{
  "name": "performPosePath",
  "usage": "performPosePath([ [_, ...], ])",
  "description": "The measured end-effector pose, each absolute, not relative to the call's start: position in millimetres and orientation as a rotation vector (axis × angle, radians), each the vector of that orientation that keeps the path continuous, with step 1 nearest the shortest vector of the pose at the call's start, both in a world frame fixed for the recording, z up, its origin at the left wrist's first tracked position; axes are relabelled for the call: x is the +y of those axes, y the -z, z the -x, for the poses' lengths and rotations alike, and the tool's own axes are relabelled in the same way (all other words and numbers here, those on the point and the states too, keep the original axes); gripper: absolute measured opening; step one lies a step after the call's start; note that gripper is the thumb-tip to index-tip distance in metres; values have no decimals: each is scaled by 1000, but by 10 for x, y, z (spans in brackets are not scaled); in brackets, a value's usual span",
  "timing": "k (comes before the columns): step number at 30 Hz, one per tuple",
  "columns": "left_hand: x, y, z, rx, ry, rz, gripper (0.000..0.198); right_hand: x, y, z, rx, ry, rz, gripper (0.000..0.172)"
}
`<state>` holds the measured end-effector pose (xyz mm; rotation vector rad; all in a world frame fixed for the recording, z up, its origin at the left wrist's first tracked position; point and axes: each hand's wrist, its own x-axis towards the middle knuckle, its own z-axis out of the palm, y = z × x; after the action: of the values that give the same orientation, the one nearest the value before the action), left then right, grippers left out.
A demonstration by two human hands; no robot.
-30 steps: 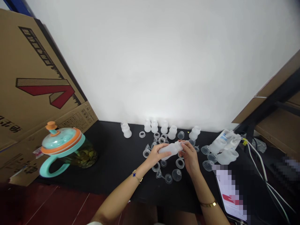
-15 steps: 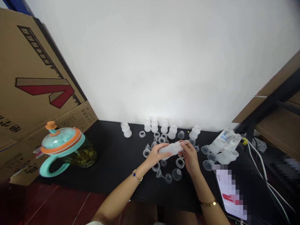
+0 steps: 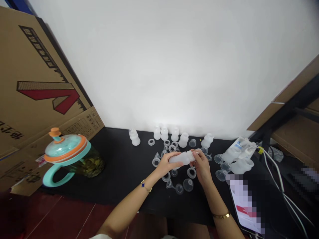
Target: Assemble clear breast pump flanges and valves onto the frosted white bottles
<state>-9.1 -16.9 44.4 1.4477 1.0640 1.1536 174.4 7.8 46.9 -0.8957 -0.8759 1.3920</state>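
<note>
A frosted white plastic bottle [image 3: 181,157] lies sideways in the air above the black table [image 3: 119,169], its neck pointing right. My left hand [image 3: 166,164] is wrapped round the bottle's base end. My right hand [image 3: 201,165] is closed at the bottle's neck, fingertips pinched on its mouth; what they pinch there is too small to make out. Below and around the hands lie several clear rings and small funnel-like parts [image 3: 188,184].
Several white bottles [image 3: 174,134] stand in a row by the white wall. A teal and orange lidded jug [image 3: 68,157] sits at the left before a cardboard box [image 3: 37,83]. More bottles [image 3: 236,159], white cables [image 3: 274,172] and a phone [image 3: 245,205] lie at the right.
Almost nothing moved. Both hands keep hold of the bottle in the same place; the right fingers shifted slightly at its neck.
</note>
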Motion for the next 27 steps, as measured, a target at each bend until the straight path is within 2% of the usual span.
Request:
performPosePath([
  [11,-167,-502,97,971,-1154,-1262,37,66,-475,-1765,-907,-1427,834,28],
  [27,-168,-504,100,976,-1133,-1279,41,68,-483,-1763,-916,-1425,849,27],
])
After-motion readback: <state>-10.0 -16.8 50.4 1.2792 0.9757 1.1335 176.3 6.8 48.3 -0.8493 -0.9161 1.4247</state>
